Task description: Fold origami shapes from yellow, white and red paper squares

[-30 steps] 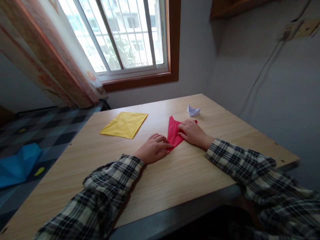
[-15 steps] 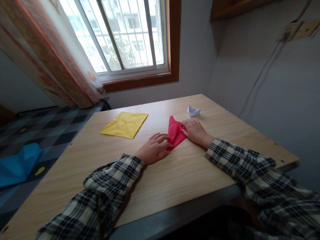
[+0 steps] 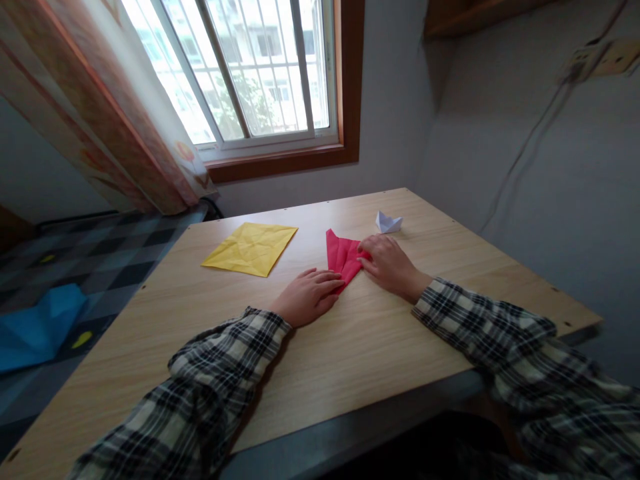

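Observation:
Between my hands lies a folded red sheet of paper (image 3: 344, 253), creased, with one pointed corner standing out at its far left. My left hand (image 3: 309, 297) rests low over the table, its fingers stretched out and lying flat on the paper's near left edge. At the paper's right side, my right hand (image 3: 390, 265) has its fingers bent and closed on the edge, the thumb tucked beneath. Its fingertips hide part of that edge.
A creased yellow paper square (image 3: 250, 249) lies left of the red one. A small white folded paper boat (image 3: 389, 222) stands beyond my right hand. Blue folded paper (image 3: 40, 327) rests on a checked cloth (image 3: 120, 247) beside the wooden table (image 3: 350, 373).
The red paper's raised flap has swung left and lies flatter and wider. My left fingers have come down onto it and closer together. My right hand has barely shifted.

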`<state>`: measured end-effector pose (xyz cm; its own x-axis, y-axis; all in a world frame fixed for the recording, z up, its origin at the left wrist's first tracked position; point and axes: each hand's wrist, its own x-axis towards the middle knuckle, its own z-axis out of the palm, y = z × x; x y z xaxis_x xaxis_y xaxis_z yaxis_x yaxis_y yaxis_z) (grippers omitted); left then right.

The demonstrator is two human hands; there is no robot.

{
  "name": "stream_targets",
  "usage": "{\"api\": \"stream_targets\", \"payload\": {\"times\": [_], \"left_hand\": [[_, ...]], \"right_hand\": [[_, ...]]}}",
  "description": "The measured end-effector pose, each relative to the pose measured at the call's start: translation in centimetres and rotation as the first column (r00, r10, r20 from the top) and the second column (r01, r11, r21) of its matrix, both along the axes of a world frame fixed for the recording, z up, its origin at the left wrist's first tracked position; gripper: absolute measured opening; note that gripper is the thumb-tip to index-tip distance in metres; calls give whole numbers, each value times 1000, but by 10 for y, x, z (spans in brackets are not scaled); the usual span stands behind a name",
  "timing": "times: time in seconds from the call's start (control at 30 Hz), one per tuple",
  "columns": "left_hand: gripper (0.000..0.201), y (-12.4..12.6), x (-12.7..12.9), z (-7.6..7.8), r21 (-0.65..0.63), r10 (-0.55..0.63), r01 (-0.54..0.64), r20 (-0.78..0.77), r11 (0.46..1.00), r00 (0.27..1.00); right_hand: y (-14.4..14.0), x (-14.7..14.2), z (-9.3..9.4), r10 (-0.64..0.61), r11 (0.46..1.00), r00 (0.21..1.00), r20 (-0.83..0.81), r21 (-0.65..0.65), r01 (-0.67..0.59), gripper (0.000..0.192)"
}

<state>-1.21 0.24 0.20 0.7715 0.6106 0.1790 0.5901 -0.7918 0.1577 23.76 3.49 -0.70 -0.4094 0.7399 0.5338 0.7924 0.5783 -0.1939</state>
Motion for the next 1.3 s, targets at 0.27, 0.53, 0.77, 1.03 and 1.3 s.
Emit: {"api": "stream_targets", "payload": {"times": [0.27, 0.53, 0.77, 1.03, 1.3], "left_hand": [[34, 2, -1, -4, 107, 181, -182, 22, 977, 983], [34, 5, -4, -4, 108, 150, -152, 20, 983, 988], [33, 6, -5, -1, 79, 135, -135, 10, 988, 991], [32, 6, -6, -2, 71, 125, -125, 0, 990, 992], [33, 7, -7, -2, 71, 108, -107, -7, 992, 994]], "right_hand": [[-6, -8, -2, 478, 864, 878, -1, -180, -470, 33], [-8, -13, -5, 475, 858, 877, 73, -259, -443, 38], [-3, -10, -5, 404, 892, 907, 120, -272, -361, 39], [5, -4, -7, 311, 930, 937, 160, -253, -266, 41], [10, 0, -5, 213, 957, 961, 176, -238, -168, 42]]}}
